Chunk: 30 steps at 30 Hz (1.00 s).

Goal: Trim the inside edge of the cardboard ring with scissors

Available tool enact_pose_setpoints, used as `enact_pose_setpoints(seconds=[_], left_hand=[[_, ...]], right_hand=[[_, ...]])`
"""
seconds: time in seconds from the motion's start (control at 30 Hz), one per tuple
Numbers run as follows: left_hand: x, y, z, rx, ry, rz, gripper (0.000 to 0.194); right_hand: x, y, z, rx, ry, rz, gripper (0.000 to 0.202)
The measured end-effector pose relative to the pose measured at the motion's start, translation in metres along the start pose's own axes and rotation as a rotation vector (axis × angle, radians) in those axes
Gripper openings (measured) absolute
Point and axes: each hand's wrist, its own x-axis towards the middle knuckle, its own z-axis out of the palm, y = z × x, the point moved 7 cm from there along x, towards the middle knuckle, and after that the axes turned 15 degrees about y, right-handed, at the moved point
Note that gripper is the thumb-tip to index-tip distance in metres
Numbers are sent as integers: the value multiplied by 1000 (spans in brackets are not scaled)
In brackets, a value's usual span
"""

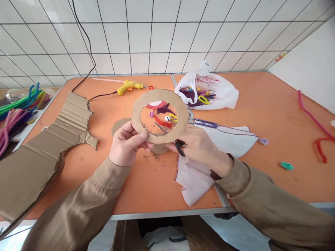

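Observation:
My left hand (128, 141) grips a flat cardboard ring (163, 137) at its lower left, thumb on the front face. My right hand (198, 142) is closed around the black handles of a pair of scissors (180, 146) at the ring's lower right. The blades pass behind the ring, and part of one shows through its round opening. Beyond the opening lie a pink bell, a white bell, red thread and dark purple thread on the table. Cardboard discs (119, 125) lie partly hidden behind the ring and my left hand. Small cardboard scraps are scattered below.
A yellow glue gun (129, 87) with a cord lies at the back. A white plastic bag (222, 90) holds coloured threads. A large cut cardboard piece (42, 154) fills the left side. White cloth (195, 176), pipe cleaners (310, 114) and a teal hair tie (287, 166) lie rightward.

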Motion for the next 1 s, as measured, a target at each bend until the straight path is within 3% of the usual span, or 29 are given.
enact_pose_setpoints(seconds=[0.67,0.83,1.0], left_hand=[[-2,-1,2,51,2,17,35],[-3,-1,3,51,5,1,32],[-4,2,4,48,16,49,29]], right_hand=[[0,-6,-2,-52,5,-121,23],[2,-4,-1,-27,-57,-89,42],[3,-5,-4,-18,-14,-62,28]])
